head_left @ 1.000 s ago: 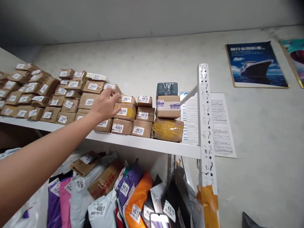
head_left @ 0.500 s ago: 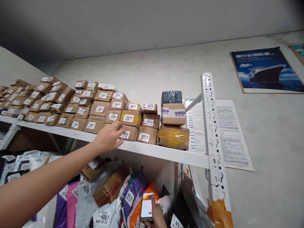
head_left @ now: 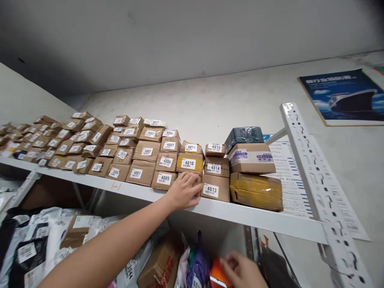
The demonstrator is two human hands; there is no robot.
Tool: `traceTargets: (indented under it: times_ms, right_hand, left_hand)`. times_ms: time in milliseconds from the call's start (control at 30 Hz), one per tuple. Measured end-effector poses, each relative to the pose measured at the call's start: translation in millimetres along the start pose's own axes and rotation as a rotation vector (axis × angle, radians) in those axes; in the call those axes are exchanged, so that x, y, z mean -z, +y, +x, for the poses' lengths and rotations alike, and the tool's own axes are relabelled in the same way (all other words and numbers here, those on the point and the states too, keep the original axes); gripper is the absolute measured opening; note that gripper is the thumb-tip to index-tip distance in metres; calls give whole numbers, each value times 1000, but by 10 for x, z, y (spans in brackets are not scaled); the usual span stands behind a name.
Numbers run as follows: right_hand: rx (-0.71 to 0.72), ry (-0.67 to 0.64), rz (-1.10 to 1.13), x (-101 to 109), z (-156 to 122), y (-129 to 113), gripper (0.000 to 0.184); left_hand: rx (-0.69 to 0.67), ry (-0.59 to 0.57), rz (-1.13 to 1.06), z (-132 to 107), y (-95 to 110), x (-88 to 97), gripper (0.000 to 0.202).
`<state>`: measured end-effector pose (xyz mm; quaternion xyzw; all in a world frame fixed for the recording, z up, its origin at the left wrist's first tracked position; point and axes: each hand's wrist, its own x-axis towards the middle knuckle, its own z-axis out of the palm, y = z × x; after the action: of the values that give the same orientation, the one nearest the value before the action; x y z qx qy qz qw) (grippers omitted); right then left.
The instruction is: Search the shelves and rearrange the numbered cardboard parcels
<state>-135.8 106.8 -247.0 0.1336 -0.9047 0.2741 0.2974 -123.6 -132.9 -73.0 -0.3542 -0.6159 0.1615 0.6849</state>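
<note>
On the upper shelf, my left hand is pressed to the front of a small cardboard box, its fingers bent around the box's face and covering the label. Directly on top of that box sits the yellow-taped box labelled 4010, under the 4011 box. Box 4005 stands to the left of the hand and box 4013 to the right. Low in view, my right hand, slightly blurred, is closed on a phone whose lit screen is mostly cut off by the bottom edge.
Stacks of labelled cardboard boxes line the white shelf leftward. Larger taped boxes stand at its right end, beside a perforated upright. Bagged parcels and a brown carton fill the shelf below.
My left hand has moved right and onto the box under 4010. My right hand with the phone sits lower and farther right in view. The view has shifted, bringing the shelf nearer.
</note>
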Motion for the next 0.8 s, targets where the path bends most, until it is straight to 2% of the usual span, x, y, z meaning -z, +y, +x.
traceTargets:
  times_ms: [100, 133, 167, 233, 300, 400, 567, 800]
  right_hand:
    - [263, 475, 171, 539, 126, -568, 30]
    - [287, 600, 150, 673, 196, -756, 33]
    - [290, 649, 84, 770, 282, -929, 43]
    - [179, 656, -118, 859, 493, -1214, 64]
    - [82, 670, -202, 848, 713, -1414, 73]
    - [-49, 684, -282, 787, 954, -1589, 83]
    - [-148, 714, -376, 810, 1064, -1661, 105]
    - [-180, 711, -454, 846, 1067, -1641, 108]
  left_hand:
    - [10, 70, -64, -47, 5, -121, 24]
    - [22, 89, -82, -59, 11, -150, 23]
    - [29, 111, -96, -70, 15, -176, 23]
    - [24, 156, -119, -91, 13, -219, 23]
    - [1, 189, -125, -112, 1, -253, 25]
    - [-21, 216, -112, -137, -15, -294, 30]
    - [-11, 237, -121, -149, -7, -330, 28]
    - [-15, 232, -111, -133, -2, -339, 29]
